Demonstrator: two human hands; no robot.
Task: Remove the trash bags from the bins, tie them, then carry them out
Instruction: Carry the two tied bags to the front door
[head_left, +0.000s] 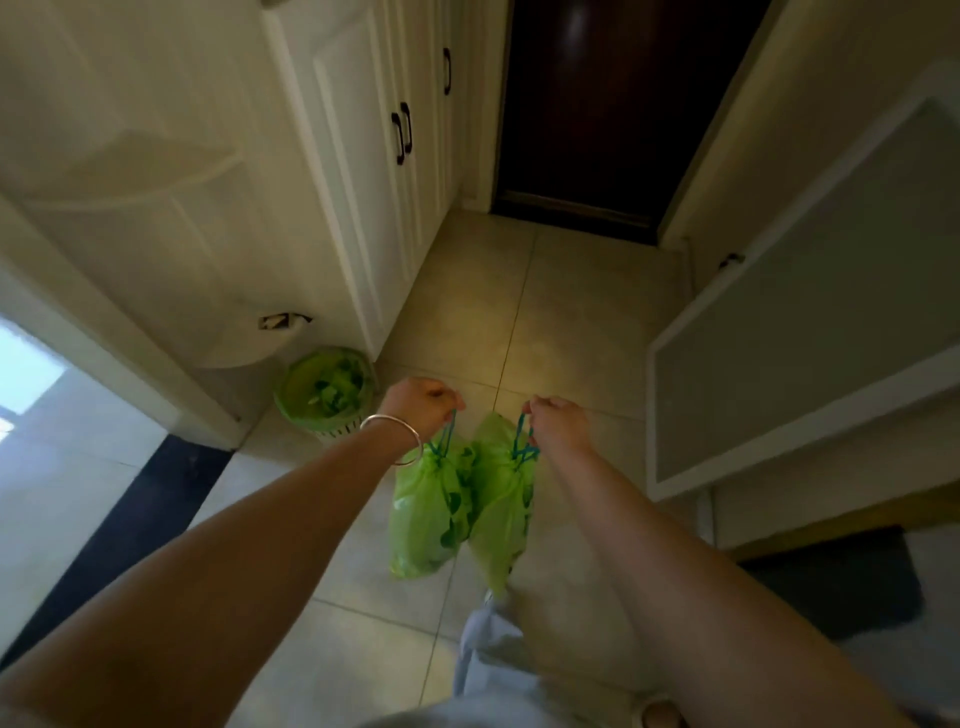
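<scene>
Home entryway. Evidence: dark front door (613, 104) at far end; white panelled cabinets (374, 156) with dark handles along one wall; beige tiled floor (571, 312); small lined waste bin (326, 395); dark doormat (841, 587).

Open tiled floor (561, 312) runs up the middle of the frame to the dark door (613, 104) at top centre, which is shut across the way. White cabinets (363, 156) wall off the left side. A lined bin (326, 395) sits at their foot, left of centre. On the right, a glazed panel (810, 332) juts inward. A dark mat (852, 582) lies lower right.
</scene>
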